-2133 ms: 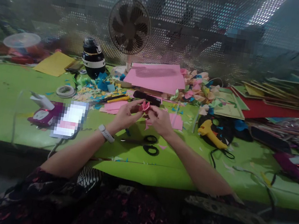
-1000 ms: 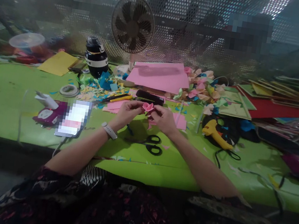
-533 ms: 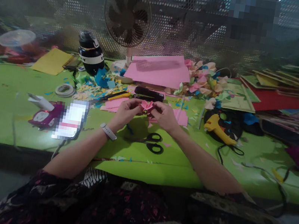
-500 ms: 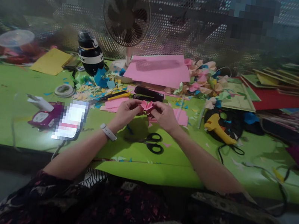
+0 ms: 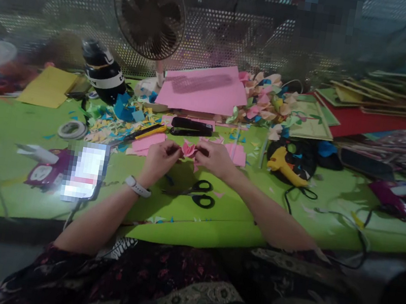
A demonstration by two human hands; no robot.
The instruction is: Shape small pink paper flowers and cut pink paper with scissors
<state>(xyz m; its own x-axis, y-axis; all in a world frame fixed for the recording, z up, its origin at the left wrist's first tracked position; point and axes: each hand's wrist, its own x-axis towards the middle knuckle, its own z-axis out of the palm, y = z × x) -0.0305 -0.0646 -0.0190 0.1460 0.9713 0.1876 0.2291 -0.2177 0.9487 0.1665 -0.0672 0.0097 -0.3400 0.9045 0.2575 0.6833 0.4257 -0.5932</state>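
Observation:
A small folded pink paper flower (image 5: 188, 149) with pointed petals is held just above the table between my two hands. My left hand (image 5: 161, 160), with a white band on its wrist, has its fingers pinched at the flower's left edge. From the other side, the closed thumb and fingers of my right hand (image 5: 216, 158) grip it; the exact contact is partly hidden. Black-handled scissors (image 5: 200, 192) lie on the green table below my hands. Behind the flower are a black stapler (image 5: 191, 127) and pink paper pieces (image 5: 149, 144).
Paper scraps (image 5: 109, 127) and a yellow cutter (image 5: 151, 132) lie to the left, near a lit phone (image 5: 86, 170) and tape roll (image 5: 72, 130). A yellow glue gun (image 5: 287, 166) with a cord sits right. Behind stand a bottle (image 5: 103, 74), a fan (image 5: 148, 10) and heaped paper flowers (image 5: 265, 100).
My view has turned slightly right, so the table's things appear further left. The pink flower is tilted differently, and my left fingers point lower beside it.

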